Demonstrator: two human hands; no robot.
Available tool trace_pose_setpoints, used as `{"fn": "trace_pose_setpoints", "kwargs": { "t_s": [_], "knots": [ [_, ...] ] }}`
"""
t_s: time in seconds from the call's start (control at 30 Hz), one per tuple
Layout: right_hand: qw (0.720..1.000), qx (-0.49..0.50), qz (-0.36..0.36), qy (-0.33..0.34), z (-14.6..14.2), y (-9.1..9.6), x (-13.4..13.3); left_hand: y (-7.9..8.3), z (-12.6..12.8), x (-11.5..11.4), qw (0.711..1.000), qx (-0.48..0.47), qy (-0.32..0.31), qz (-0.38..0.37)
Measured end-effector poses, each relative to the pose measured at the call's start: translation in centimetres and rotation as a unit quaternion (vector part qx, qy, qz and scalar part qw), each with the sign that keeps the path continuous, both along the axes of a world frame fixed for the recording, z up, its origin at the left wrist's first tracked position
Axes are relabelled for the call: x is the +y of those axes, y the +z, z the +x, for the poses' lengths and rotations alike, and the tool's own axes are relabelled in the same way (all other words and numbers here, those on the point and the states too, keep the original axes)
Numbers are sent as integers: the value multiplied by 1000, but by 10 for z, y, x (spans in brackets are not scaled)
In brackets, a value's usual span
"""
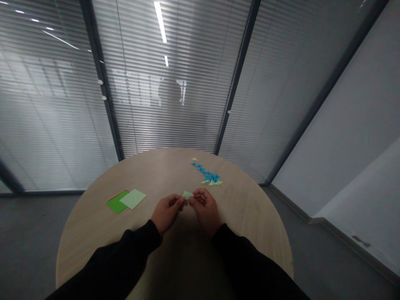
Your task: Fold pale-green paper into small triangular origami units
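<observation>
Left hand (167,210) and right hand (204,208), fingers curled and tips closed in a pinch, steady a small pale-green folded paper piece (187,195) between them over a round light-wood table (156,171).

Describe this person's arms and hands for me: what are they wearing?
Long black sleeves cover both arms: the left sleeve and the right sleeve reach the wrists. The left hand and right hand are bare, without gloves, and no watch or ring can be made out.
</observation>
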State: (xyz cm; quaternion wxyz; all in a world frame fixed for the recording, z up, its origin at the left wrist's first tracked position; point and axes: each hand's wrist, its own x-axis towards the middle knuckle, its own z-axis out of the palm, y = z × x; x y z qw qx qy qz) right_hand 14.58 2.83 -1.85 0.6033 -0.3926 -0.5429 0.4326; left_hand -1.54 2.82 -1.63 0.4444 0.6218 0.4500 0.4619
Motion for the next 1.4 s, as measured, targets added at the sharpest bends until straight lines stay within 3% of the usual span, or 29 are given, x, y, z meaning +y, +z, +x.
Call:
{"fn": "trace_pose_setpoints", "kwargs": {
  "t_s": [0.2, 0.43, 0.8, 1.0, 1.4],
  "knots": [
    [1000, 2, -16, -9, 0, -2, 2, 9, 1, -4, 996, 59, 58, 41],
    [997, -26, -30, 61, 3, -1, 1, 12, 1, -6, 986, 121, 64, 93],
    [999, -27, 9, 37, 0, -4, 2, -2, 0, 1, 999, -41, 21, -7],
    [992, -117, 44, -13, 3, -6, 1, -2, 0, 0, 999, -34, -1, -17],
    [955, -247, 148, -73, 4, 5, -5, 1, 4, 0, 979, -181, 12, -92]
  ]
}}
